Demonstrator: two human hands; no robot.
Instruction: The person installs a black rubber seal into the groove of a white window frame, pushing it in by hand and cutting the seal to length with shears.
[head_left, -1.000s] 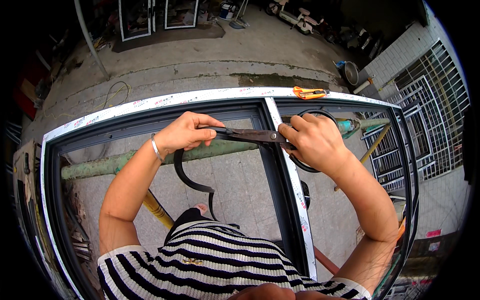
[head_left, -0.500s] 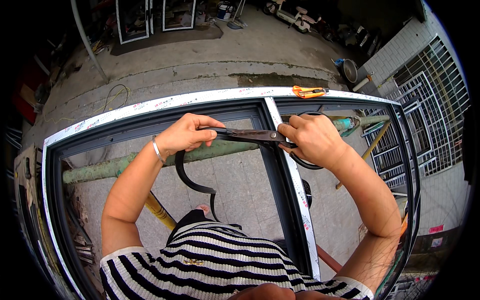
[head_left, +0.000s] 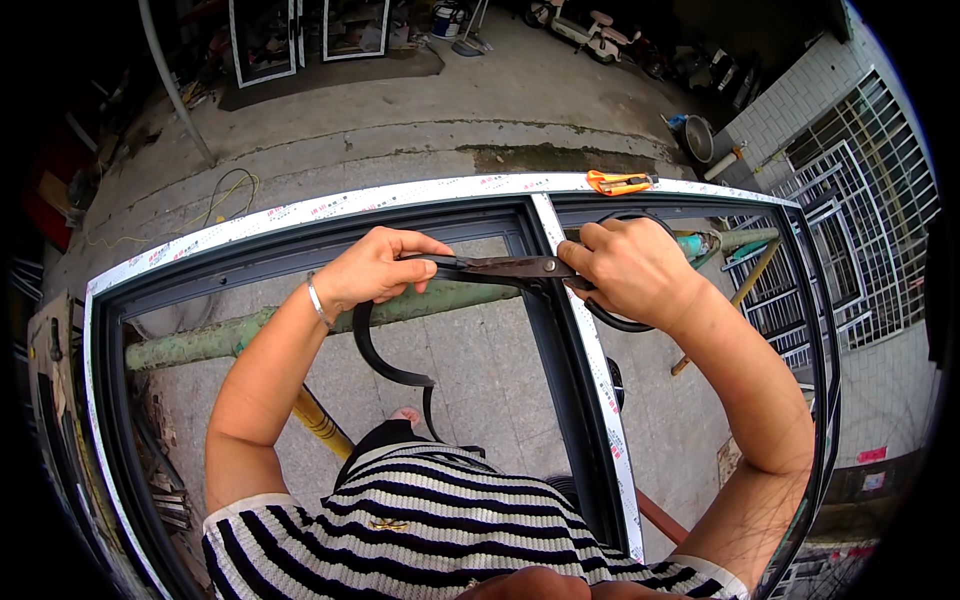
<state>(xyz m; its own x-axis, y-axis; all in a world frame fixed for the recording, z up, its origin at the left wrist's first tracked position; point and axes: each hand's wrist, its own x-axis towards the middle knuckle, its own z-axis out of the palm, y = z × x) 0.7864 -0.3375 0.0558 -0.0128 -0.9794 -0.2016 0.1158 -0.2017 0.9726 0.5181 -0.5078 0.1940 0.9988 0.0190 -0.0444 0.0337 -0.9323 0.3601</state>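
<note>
My left hand pinches the end of a black rubber strip between thumb and forefinger. The strip's loose length curls down below this hand. My right hand is wrapped round the handles of dark scissors, one black loop showing below the fingers. The blades point left and reach the strip right beside my left fingertips; whether they have cut into it I cannot tell. Both hands are above a dark window frame with white printed film on its faces, the scissors crossing its middle bar.
A utility knife with an orange cloth or sheath lies on the frame's far rail. Green pipes and a yellow post stand below the frame. Metal grilles lean at the right. A scooter is parked far back.
My right hand and the scissors have shifted very slightly right, and my right elbow has swung a little outward. My left hand keeps its pinch on the strip, almost unmoved.
</note>
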